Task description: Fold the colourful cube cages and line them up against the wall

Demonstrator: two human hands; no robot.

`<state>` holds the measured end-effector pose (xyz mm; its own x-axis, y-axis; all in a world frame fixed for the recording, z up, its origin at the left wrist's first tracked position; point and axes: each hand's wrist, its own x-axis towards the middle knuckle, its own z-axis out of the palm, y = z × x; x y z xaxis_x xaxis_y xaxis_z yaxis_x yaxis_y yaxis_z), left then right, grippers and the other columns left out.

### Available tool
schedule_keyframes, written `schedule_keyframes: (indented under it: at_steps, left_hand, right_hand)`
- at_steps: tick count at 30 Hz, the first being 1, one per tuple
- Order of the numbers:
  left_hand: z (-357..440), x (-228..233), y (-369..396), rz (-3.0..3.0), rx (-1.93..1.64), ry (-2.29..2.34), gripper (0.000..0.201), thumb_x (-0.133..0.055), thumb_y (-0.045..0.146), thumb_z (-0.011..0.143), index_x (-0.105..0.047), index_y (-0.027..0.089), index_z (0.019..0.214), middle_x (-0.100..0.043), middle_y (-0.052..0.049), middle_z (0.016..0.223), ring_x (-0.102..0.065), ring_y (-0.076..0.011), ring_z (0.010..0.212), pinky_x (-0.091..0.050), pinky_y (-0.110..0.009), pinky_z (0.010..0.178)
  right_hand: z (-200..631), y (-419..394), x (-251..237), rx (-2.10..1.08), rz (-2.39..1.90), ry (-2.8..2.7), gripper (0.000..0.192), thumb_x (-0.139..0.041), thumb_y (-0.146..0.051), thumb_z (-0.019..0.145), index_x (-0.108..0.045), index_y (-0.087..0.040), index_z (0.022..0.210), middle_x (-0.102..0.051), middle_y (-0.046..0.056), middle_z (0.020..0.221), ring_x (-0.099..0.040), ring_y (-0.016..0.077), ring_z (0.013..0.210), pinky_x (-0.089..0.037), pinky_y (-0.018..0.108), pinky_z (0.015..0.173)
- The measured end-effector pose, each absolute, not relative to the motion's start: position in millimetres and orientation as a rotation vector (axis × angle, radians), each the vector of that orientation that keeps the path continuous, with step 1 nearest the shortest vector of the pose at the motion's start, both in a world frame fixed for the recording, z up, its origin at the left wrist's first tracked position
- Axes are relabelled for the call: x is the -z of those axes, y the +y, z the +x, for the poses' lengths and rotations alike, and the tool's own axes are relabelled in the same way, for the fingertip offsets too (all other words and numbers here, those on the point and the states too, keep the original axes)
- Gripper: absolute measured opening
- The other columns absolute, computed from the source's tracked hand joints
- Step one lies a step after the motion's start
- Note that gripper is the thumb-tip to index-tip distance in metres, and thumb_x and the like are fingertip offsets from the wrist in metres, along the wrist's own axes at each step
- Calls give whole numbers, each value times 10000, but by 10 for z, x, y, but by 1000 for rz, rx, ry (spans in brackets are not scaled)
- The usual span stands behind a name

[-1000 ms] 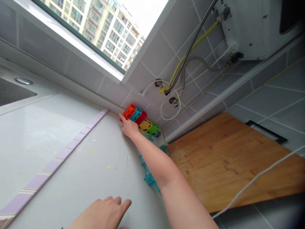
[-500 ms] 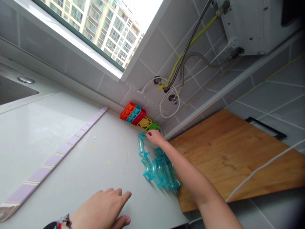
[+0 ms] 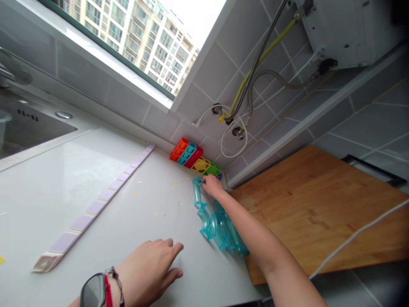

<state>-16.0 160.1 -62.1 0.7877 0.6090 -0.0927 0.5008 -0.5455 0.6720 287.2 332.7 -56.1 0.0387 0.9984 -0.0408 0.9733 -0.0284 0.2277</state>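
Observation:
My right hand [image 3: 212,186] reaches far across the white counter [image 3: 105,238] and its fingers pinch the far end of a straight clear-teal tube piece [image 3: 196,195]. That tube joins a cluster of curved teal track pieces [image 3: 220,228] lying beside my forearm. Just beyond the hand, a row of coloured blocks [image 3: 194,157] (orange, teal, red, yellow, green) lines the tiled wall. My left hand [image 3: 150,268] rests flat on the counter near me, fingers spread, holding nothing; a watch and red bracelet are on its wrist.
A wooden cutting board [image 3: 319,204] leans to the right with a white cable [image 3: 358,232] across it. A lilac tile strip [image 3: 96,204] lies on the counter. A sink [image 3: 28,128] is at far left. Hoses and valves [image 3: 238,119] hang from a wall heater [image 3: 345,30].
My right hand left the orange end of the block row and moved right and nearer, onto the teal tube. The view shifted, showing my left wrist and more of the sink.

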Motion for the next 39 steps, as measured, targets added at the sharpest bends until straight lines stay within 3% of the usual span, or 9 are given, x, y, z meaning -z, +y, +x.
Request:
schedule_keyframes:
  at_steps: [5, 10, 15, 18, 22, 26, 30, 34, 39]
  left_hand:
    - [-184, 574, 1701, 2336, -377, 806, 319, -427, 358, 1001, -699, 221, 1096, -733, -124, 982, -715, -299, 902, -530, -410, 813]
    - [-205, 527, 1757, 2280, -579, 833, 390, -355, 430, 1043, -692, 238, 1013, -735, -81, 918, -703, -250, 833, -510, -358, 756]
    - [-236, 540, 1807, 2137, -628, 1091, 424, -362, 519, 1028, -680, 239, 996, -743, -69, 922, -701, -238, 829, -482, -333, 700]
    - [-274, 558, 1858, 2035, -626, 1204, 410, -372, 523, 1017, -664, 241, 1072, -748, -58, 923, -709, -234, 834, -487, -329, 704]
    - [-369, 558, 1925, 1970, -687, 1308, 435, -401, 529, 997, -606, 245, 1256, -750, -69, 1072, -718, -256, 951, -517, -339, 750]
    - [-451, 628, 2005, 1925, -761, 1385, 597, -449, 556, 970, -471, 206, 1454, -697, -131, 1282, -694, -299, 1106, -539, -379, 853]
    - [-461, 754, 2089, 1902, -903, 1314, 752, -550, 605, 912, -414, 174, 1512, -609, -180, 1422, -651, -343, 1213, -539, -430, 944]
    - [-455, 726, 2109, 1776, -1082, 1102, 602, -613, 579, 897, -539, 229, 1381, -683, -126, 1315, -687, -326, 1151, -570, -418, 899]
    - [-480, 588, 2080, 1471, -1157, 922, 603, -684, 557, 866, -580, 239, 1367, -742, -102, 1149, -739, -288, 985, -615, -368, 756]
  right_hand:
    - [2933, 3278, 499, -144, 2021, 2262, 97, -629, -194, 898, -710, -196, 952, -631, 92, 1193, -640, 202, 1090, -465, 292, 919]
    - [2952, 3252, 435, -84, 2000, 2438, 87, -597, -157, 876, -678, -186, 892, -643, 119, 1250, -587, 230, 1214, -431, 336, 1026]
    - [2855, 3196, 363, 32, 1987, 2556, 102, -564, -182, 883, -664, -200, 895, -689, 99, 1237, -632, 202, 1180, -468, 304, 998]
    - [2716, 3091, 299, 132, 1987, 2620, 135, -555, -222, 891, -672, -205, 956, -705, 91, 1219, -654, 202, 1146, -502, 301, 948]
    - [2476, 2868, 196, 336, 2002, 2763, 109, -578, -266, 894, -660, -214, 944, -688, 110, 1271, -643, 216, 1187, -511, 311, 959]
    - [2215, 2624, 105, 413, 1904, 2942, 64, -623, -282, 899, -619, -231, 860, -690, 120, 1247, -651, 212, 1181, -504, 325, 1001]
    - [1950, 2355, 29, 525, 1646, 3245, 70, -683, -236, 871, -617, -224, 852, -703, 115, 1163, -681, 231, 1109, -515, 386, 1001]
    - [1720, 2069, -23, 680, 1491, 3429, 110, -725, -180, 852, -653, -233, 916, -690, 101, 1166, -674, 240, 1109, -529, 401, 977]
    - [1559, 1920, 126, 1249, 1892, 3437, 166, -773, -253, 849, -642, -238, 951, -656, 87, 1178, -665, 242, 1106, -557, 402, 935]
